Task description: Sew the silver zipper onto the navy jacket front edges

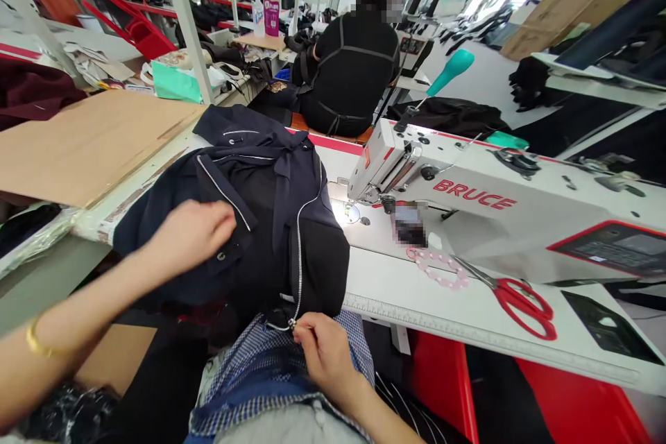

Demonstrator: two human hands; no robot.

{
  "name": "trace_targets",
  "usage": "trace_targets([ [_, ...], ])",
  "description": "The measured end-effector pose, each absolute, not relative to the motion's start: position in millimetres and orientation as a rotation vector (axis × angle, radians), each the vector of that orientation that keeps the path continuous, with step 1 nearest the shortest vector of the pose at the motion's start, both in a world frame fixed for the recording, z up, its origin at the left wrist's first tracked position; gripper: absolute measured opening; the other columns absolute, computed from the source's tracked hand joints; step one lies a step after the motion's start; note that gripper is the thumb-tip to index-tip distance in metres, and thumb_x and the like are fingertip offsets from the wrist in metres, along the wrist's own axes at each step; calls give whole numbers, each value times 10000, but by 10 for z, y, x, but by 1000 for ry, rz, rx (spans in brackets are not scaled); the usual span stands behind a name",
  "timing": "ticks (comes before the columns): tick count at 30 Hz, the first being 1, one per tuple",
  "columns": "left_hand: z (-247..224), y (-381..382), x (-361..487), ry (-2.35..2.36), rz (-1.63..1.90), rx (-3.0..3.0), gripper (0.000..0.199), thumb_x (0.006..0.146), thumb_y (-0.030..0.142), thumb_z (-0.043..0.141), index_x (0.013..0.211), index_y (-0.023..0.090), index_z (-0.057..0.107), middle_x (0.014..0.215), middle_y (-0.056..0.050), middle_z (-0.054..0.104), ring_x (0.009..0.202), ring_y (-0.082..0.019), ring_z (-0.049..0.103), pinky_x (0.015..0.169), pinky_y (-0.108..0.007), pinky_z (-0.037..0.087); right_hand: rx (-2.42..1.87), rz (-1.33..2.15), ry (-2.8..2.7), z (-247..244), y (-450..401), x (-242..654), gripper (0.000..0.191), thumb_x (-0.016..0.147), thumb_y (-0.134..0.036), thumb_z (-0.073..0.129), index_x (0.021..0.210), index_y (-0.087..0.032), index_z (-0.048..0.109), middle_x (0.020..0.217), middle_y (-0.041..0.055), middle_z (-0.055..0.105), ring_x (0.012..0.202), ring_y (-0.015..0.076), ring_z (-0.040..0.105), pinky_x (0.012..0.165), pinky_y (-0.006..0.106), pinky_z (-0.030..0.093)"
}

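A dark navy and black jacket point(260, 222) with silver zippers lies over the left part of the sewing table and hangs toward my lap. My right hand point(325, 350) is closed on the lower end of the long zipper point(299, 257), at the jacket's bottom edge. Above the left side of the jacket is my left hand point(195, 232), its fingers curled beside a short diagonal zipper; whether they hold any cloth is hidden. The needle area of a white sewing machine point(479, 187) stands just right of the jacket.
Red-handled scissors point(525, 305), a pink bead bracelet point(442, 270) and a ruler strip point(468, 336) are on the white table. A brown board point(88, 139) lies at the left. Beyond the table, a person in black point(356, 69) sits facing away.
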State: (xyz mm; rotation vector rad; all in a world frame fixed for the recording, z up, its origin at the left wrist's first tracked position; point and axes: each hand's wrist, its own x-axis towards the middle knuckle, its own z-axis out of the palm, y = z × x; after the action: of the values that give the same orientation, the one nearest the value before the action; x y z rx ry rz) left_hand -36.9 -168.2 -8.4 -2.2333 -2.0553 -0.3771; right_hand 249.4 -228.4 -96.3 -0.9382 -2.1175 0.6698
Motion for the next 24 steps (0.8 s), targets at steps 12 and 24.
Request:
trace_targets([
  [12, -1005, -2735, 750, -2838, -1148, -2888, 184, 766, 350, 546, 820, 183, 601, 850, -40, 613, 834, -204, 549, 765, -301, 420, -780, 561, -2105, -838, -2176, 2425, 166, 864, -177, 429, 766, -205, 561, 645, 7, 641, 562, 133, 581, 567, 273, 462],
  [24, -1057, -3075, 545, -3489, -2832, -1363, 392, 607, 429, 722, 697, 163, 448, 638, 41, 496, 586, -85, 452, 596, -209, 360, -1388, 64, -2164, -288, -638, 2186, 155, 868, -272, 438, 864, -187, 568, 740, 40, 636, 653, 199, 582, 628, 297, 390],
])
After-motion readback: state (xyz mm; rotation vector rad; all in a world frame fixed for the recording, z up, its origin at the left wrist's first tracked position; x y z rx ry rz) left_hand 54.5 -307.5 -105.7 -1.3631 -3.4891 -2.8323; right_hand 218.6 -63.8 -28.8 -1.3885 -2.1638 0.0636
